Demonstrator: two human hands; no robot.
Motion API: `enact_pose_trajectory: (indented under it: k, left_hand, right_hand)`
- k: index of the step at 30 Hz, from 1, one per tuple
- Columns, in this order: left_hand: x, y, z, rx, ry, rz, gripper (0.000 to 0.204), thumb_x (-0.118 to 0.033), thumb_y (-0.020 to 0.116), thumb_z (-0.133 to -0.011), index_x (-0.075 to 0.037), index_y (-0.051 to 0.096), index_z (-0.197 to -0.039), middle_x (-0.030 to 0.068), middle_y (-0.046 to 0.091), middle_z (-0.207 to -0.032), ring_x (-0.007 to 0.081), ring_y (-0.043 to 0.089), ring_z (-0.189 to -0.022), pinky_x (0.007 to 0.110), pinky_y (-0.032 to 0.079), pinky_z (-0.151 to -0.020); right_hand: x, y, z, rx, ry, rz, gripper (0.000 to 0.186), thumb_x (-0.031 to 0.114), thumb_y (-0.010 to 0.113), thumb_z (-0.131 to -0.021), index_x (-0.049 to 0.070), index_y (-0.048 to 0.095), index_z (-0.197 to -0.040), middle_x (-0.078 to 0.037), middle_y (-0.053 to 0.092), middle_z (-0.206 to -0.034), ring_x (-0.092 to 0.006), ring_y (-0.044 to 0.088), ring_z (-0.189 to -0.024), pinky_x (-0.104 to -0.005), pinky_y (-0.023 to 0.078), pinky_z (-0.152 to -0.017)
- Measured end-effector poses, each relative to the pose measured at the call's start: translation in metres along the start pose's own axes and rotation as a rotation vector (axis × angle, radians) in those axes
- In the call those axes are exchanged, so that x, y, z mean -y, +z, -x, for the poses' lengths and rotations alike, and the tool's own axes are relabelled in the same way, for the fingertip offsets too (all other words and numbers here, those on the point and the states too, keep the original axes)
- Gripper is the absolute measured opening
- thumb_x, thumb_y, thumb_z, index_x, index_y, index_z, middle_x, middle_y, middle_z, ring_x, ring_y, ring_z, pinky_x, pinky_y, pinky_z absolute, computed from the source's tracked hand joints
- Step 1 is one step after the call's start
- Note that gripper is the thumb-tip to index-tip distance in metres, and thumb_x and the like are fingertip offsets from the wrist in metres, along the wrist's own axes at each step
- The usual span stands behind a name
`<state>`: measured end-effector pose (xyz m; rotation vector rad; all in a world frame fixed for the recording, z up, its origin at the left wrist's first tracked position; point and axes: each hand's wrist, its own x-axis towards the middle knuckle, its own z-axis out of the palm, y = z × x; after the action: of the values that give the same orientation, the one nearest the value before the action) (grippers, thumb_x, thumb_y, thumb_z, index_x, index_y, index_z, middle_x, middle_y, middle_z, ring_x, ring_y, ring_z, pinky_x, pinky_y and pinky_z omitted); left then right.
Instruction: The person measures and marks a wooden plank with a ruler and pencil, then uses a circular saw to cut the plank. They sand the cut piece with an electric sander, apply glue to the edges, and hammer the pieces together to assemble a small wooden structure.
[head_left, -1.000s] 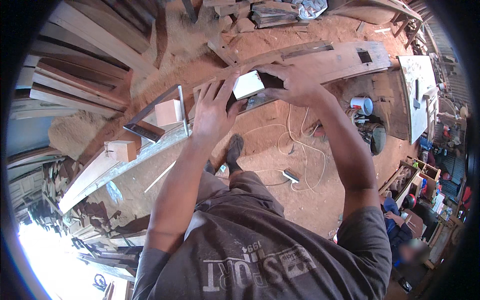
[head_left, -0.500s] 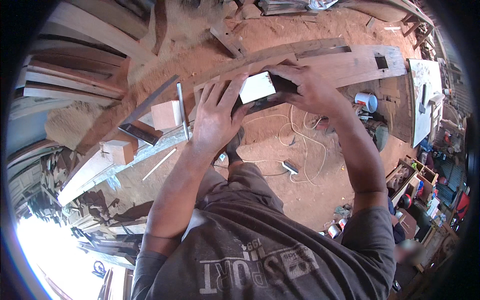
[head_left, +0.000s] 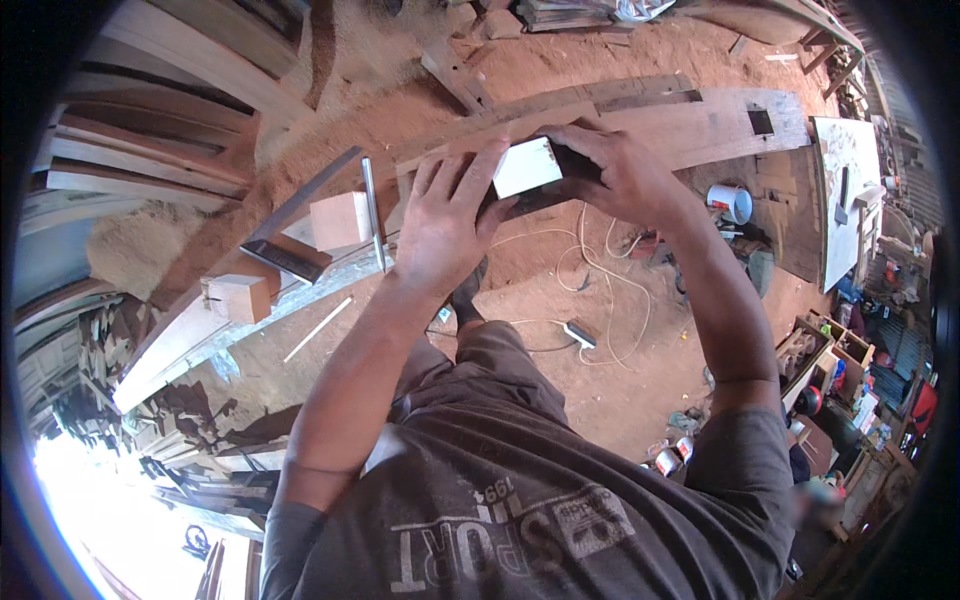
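At the wooden worktop [head_left: 722,128], a white-faced block [head_left: 527,168] is held
Left hand [head_left: 440,226] and right hand [head_left: 632,178], partly curled, clasp its opposite sides; pale printed lettering [head_left: 545,540] crosses the dark shirt [head_left: 520,455].

The block [head_left: 528,168] you hold has a white face. Your shirt [head_left: 455,490] is dark grey with pale lettering. You see a silver bar [head_left: 373,212], a pinkish-tan cube [head_left: 338,221], a white bucket [head_left: 738,204] and a reddish-brown floor [head_left: 640,400].
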<state>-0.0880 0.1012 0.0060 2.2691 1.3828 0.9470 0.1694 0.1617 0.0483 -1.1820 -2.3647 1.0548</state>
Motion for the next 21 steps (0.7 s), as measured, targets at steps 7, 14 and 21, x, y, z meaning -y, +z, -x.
enact_pose_trajectory:
  k: [7,14,21]
  left_hand:
    - [0.002,-0.002,0.001,0.073,-0.004,0.022,0.091,-0.018,0.088,-0.083,-0.013,0.044,-0.162,0.0167,0.068,-0.118,0.0366,0.064,-0.114,0.051,0.049,-0.108]
    - [-0.003,-0.013,0.002,0.137,-0.231,0.134,0.104,-0.021,0.090,-0.078,-0.019,0.035,-0.166,0.0169,0.063,-0.144,0.0428,0.057,-0.130,0.056,0.047,-0.112]
    - [0.000,-0.005,0.002,-0.013,-0.079,0.113,0.074,-0.017,0.089,-0.081,-0.009,0.059,-0.148,0.0196,0.073,-0.113,0.0398,0.068,-0.107,0.052,0.054,-0.099]
  right_hand:
    - [-0.011,0.007,0.004,-0.033,-0.055,0.010,0.061,0.011,0.083,-0.088,0.008,0.059,-0.144,-0.019,0.069,-0.126,-0.0395,0.068,-0.115,-0.0458,0.055,-0.099]
    - [-0.005,0.009,0.005,-0.071,-0.040,0.065,0.068,0.031,0.084,-0.091,0.005,0.056,-0.148,-0.019,0.066,-0.137,-0.0384,0.066,-0.124,-0.0449,0.053,-0.104]
    - [-0.002,0.014,0.006,-0.072,-0.045,0.080,0.066,0.031,0.082,-0.092,0.005,0.057,-0.147,-0.020,0.066,-0.138,-0.0393,0.063,-0.128,-0.0459,0.052,-0.107]
